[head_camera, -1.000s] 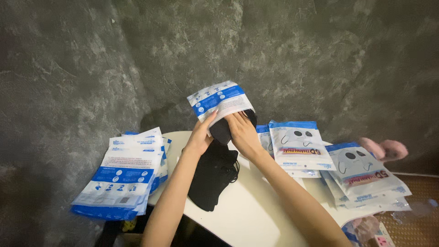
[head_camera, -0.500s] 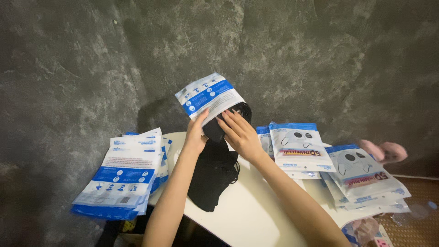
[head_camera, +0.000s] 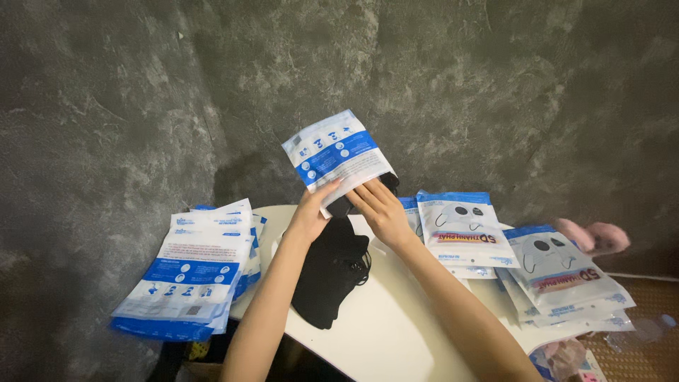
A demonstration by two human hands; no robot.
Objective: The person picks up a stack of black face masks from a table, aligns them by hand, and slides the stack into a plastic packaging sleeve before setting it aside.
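My left hand [head_camera: 311, 213] grips the lower edge of a blue-and-white plastic pouch [head_camera: 335, 155], held up and tilted above the white table [head_camera: 382, 332]. My right hand [head_camera: 378, 207] has its fingers at the pouch's open mouth, pushing black face masks [head_camera: 341, 206] into it. Only a dark edge of those masks shows at the opening. Below my hands a stack of black face masks [head_camera: 331, 272] lies on the table.
A pile of empty blue-and-white pouches [head_camera: 194, 272] hangs over the table's left edge. Filled pouches [head_camera: 458, 226] and further filled pouches [head_camera: 566, 276] lie in overlapping piles at the right. A pink soft object [head_camera: 593, 237] sits behind them. A grey concrete wall [head_camera: 141, 106] stands close behind.
The pouch has been lifted and tilted leftward. My right hand has pushed deeper into its opening, and less of the black masks shows outside it.
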